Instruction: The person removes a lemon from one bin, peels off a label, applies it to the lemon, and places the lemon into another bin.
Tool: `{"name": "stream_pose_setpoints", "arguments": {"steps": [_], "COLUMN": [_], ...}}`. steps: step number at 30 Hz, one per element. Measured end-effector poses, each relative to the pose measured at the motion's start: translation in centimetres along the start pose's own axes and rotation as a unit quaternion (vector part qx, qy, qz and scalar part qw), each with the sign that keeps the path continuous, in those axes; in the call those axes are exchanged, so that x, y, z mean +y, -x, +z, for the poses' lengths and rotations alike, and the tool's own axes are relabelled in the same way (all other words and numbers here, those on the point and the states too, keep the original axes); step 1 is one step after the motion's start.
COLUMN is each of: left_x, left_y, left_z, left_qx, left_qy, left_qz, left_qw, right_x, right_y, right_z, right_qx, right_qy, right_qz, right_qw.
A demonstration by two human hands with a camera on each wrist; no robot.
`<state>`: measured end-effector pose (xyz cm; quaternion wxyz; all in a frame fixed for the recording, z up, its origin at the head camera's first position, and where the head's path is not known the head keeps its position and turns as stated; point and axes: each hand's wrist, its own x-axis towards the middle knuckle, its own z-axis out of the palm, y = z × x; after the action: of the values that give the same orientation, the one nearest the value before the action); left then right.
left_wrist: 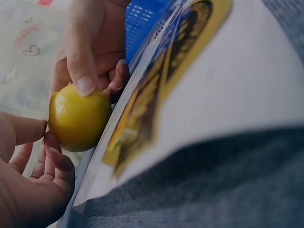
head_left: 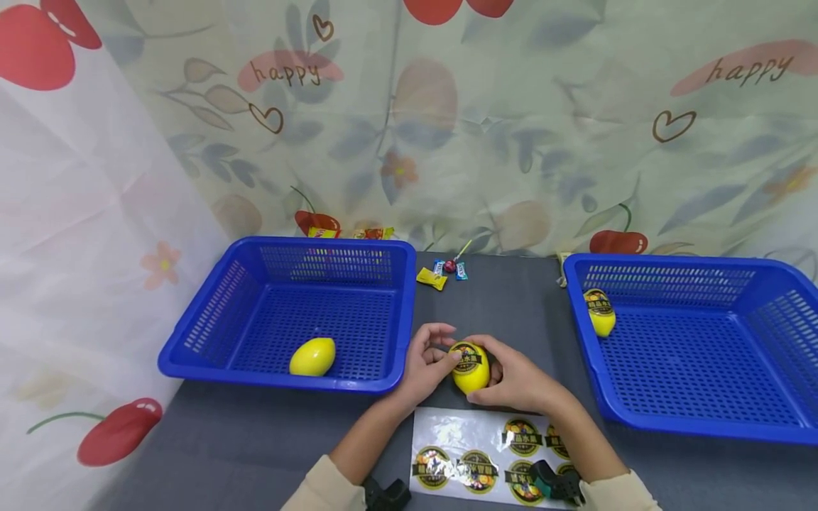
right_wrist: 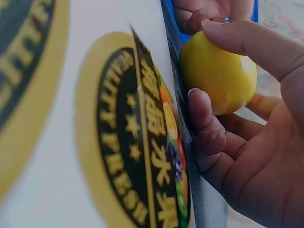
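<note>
A yellow lemon (head_left: 471, 382) bearing a round black-and-gold label (head_left: 467, 358) is between my two hands, above the table beyond a sticker sheet. My right hand (head_left: 520, 380) grips it from the right; its thumb (right_wrist: 256, 45) lies across the near side, with fingers behind. From the left, my left hand (head_left: 424, 363) presses its thumb on the label, its other fingers loosely bent beside the fruit. In the left wrist view the lemon (left_wrist: 78, 118) shows plain yellow skin. The sticker sheet (head_left: 460, 433) holds several matching round labels, partly covered by my right forearm.
A blue basket (head_left: 287, 381) on the left contains an unlabelled lemon (head_left: 313, 357). The blue basket (head_left: 690, 422) on the right has a labelled lemon (head_left: 601, 316). Wrapped candies (head_left: 432, 278) and a lollipop (head_left: 450, 266) lie at the back, before a patterned curtain (head_left: 486, 142).
</note>
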<state>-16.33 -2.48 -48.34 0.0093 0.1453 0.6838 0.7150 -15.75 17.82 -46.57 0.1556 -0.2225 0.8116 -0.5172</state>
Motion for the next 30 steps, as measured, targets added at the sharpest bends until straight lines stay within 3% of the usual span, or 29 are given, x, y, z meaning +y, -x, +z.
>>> {"name": "stream_pose_setpoints", "arguments": {"steps": [5,11,17,22,30], "left_x": [0.1,-0.2,-0.1,-0.2,-0.2], "left_y": [0.0,0.1,0.2,0.2,0.2], "left_z": [-0.4,-0.6,-0.5,-0.6,-0.7], "left_qx": [-0.002,0.011,-0.028,-0.050,-0.055], "left_qy": [-0.011,-0.040,-0.001,0.004,-0.006], "left_qz": [-0.005,-0.051,-0.071,-0.082,-0.113], "left_qw": [0.9999,0.9978,0.9970,0.9954,0.9921], "right_x": [0.1,0.3,0.4,0.3,0.4], "right_y": [0.0,0.0,0.2,0.3,0.5], "right_z": [-0.1,-0.3,-0.6,-1.0,-1.5], "right_qx": [-0.006,-0.011,-0.023,-0.032,-0.034], "right_qy": [-0.011,-0.016,-0.035,-0.050,-0.031], "right_qz": [0.003,0.014,0.022,0.039,0.058], "right_qw": [1.000,1.000,0.999,0.998,0.997]}}
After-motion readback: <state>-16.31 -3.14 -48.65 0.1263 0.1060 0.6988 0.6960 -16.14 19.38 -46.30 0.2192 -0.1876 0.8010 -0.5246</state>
